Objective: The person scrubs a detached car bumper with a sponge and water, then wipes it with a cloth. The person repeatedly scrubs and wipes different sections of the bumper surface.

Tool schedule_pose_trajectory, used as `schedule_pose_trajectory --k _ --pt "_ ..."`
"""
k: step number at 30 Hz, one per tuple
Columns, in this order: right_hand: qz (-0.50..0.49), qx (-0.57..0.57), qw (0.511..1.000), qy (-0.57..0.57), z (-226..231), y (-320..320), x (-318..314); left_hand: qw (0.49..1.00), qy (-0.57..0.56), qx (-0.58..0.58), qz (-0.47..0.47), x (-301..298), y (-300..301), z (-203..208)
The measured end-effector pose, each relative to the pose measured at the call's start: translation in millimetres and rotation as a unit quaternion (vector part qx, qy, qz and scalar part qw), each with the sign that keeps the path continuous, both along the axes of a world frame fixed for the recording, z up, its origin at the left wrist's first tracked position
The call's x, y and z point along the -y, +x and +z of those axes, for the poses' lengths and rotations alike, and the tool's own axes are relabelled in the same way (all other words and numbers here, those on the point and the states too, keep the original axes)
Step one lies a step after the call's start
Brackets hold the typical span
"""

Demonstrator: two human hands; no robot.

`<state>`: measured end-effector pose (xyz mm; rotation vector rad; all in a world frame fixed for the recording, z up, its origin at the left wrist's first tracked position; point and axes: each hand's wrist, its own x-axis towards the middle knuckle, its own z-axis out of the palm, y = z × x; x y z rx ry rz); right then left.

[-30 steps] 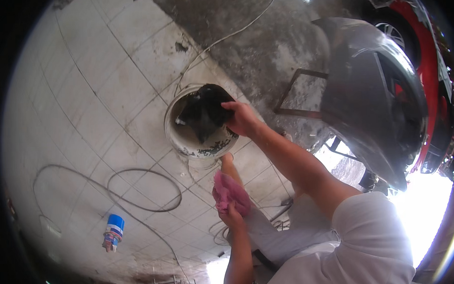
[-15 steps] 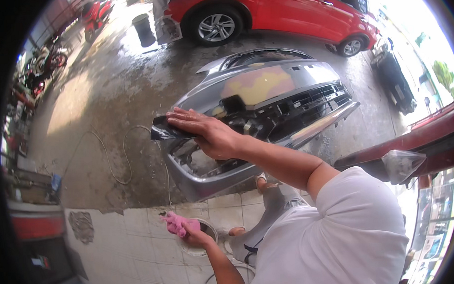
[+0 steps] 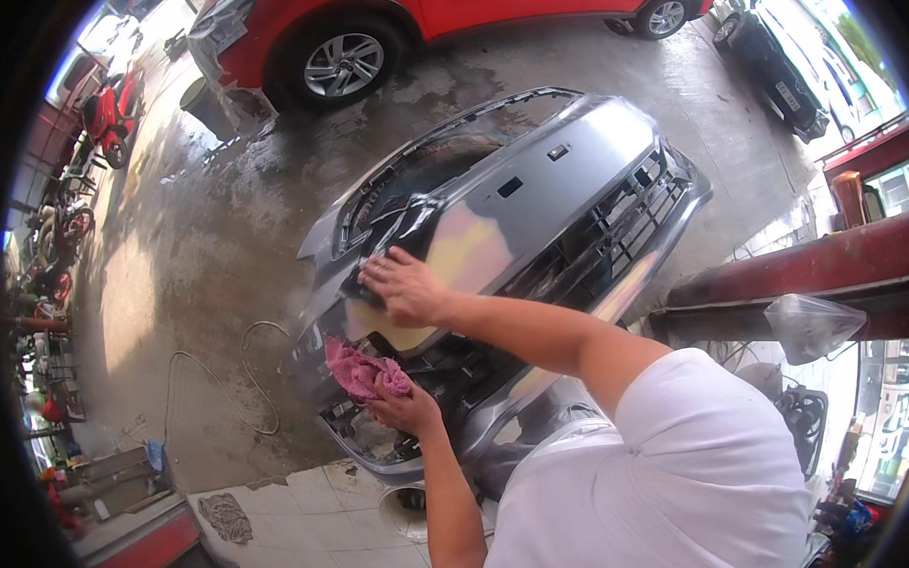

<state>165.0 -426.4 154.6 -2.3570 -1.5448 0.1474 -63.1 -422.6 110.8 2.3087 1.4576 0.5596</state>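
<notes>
My left hand (image 3: pixel 404 406) is closed round a crumpled pink cloth (image 3: pixel 365 371), held above the near left part of a grey car bumper (image 3: pixel 546 176). My right hand (image 3: pixel 411 290) lies on the bumper's left side, its fingers stretched over a wet-looking black sheet (image 3: pixel 404 224). Part of that sheet shows beyond the fingers; the rest is hidden under the hand, and I cannot make out its exact kind. Beside the right hand, a yellow and pink bare patch (image 3: pixel 468 248) marks the grey paint.
A red car (image 3: pixel 505 7) stands beyond the bumper, with a dark bin (image 3: pixel 206 112) by its front. A hose (image 3: pixel 213 378) curls over the wet concrete at left. At right, a red beam (image 3: pixel 794 272) carries a clear plastic cone (image 3: pixel 811 327). A round bucket (image 3: pixel 402 511) is below.
My right hand has moved from the bumper's near left corner to beside the bare patch. My left hand has brought the pink cloth up from over the bucket to the bumper. The view has shifted.
</notes>
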Motion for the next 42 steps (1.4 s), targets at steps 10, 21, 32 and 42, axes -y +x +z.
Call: schedule_pose_trajectory --k 10,21,32,42 --pt "-0.204 0.068 0.96 -0.179 44.2 98.6 40.7 0.996 0.054 0.031 -0.058 3.8 8.4 9.9" --pt "-0.06 0.059 0.995 -0.054 23.3 129.4 85.4 0.996 0.044 0.01 -0.077 -0.9 -2.0 7.1" --pt "0.039 0.069 0.981 -0.179 32.0 42.9 -31.5 0.996 0.017 0.011 -0.087 -3.0 -1.3 -7.6" --pt "-0.141 0.165 0.944 -0.247 35.2 153.0 76.8 0.995 0.057 0.031 -0.08 1.2 9.6 14.9"
